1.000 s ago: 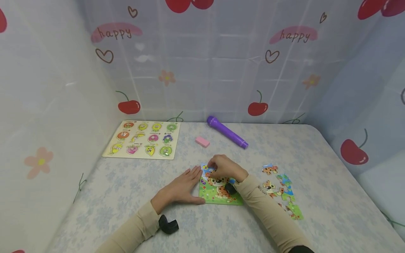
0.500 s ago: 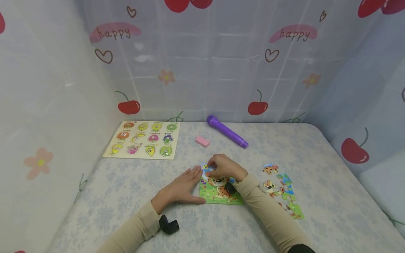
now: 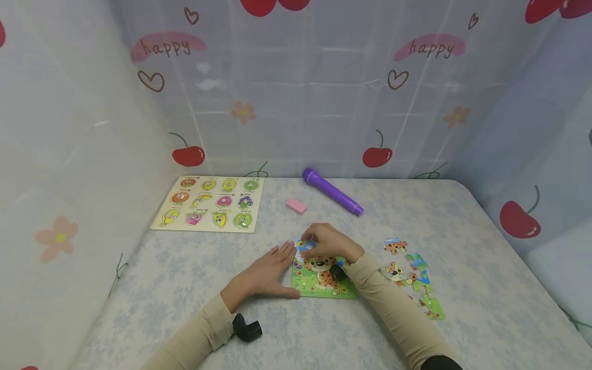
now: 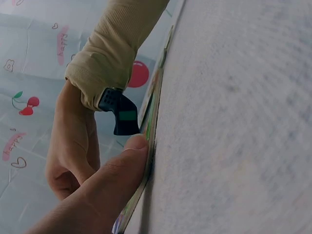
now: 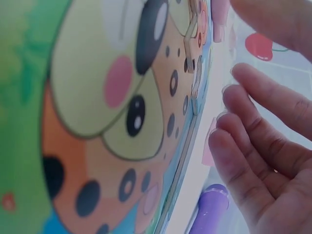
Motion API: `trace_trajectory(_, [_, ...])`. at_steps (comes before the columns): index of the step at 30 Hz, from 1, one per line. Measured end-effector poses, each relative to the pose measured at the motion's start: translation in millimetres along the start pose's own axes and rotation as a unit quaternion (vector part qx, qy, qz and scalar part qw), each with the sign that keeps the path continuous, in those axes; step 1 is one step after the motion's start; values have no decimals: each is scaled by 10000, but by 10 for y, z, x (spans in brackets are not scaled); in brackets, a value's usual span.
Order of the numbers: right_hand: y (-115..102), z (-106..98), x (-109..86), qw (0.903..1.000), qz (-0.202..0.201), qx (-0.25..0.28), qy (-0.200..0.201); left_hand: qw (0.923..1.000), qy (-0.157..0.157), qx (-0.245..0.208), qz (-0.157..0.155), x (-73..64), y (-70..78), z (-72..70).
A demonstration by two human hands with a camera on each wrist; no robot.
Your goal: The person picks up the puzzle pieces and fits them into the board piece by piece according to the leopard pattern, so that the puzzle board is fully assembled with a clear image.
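Note:
A leopard puzzle board (image 3: 309, 285) lies flat in the middle of the table. My left hand (image 3: 260, 276) rests at its left side, fingertips by the upper left edge and the thumb near the lower corner. Over the board's upper part is my right hand (image 3: 330, 242), its thumb and forefinger apart. In the right wrist view the right hand's (image 5: 268, 146) fingers are loosely bent with nothing between them. There, raised edges of a puzzle piece (image 5: 190, 46) show at the board's far side. Part of the picture is hidden under the right hand and sleeve.
Several loose puzzle pieces (image 3: 420, 277) lie right of the board, partly behind the right forearm. Farther back are a pink block (image 3: 296, 206) and a purple toy microphone (image 3: 333, 192). A fruit puzzle board (image 3: 182, 225) lies at the back left. Patterned curtains (image 3: 296, 103) enclose the table.
My right thumb and forefinger have spread apart, and the right hand has lifted slightly. The left hand stays in place beside the board.

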State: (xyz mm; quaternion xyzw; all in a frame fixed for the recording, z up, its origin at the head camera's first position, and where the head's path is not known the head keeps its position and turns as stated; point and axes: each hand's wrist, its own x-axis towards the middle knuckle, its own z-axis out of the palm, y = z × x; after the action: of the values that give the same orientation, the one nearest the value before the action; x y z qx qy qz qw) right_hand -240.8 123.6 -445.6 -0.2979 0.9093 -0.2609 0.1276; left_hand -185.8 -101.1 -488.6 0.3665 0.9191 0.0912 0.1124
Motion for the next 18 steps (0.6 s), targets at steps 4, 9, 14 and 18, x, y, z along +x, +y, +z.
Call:
trace_trajectory(4, [-4,-23,-14,9999,-65,81,-49,10000,34,56,47,-4,-8,8])
trace_trajectory(9, [6,-54,-51,9999,-77,86,-86,9999,45,68,61,-8,-2,2])
trace_trajectory(14, [40,-85,-104,9999,-74,-35,-152,10000,-11,74,10,-9,10,-9])
trace_trajectory(18, [94,-113,-170,9999,-7,51,-161,10000,-21,65,-18,-6,18,-8])
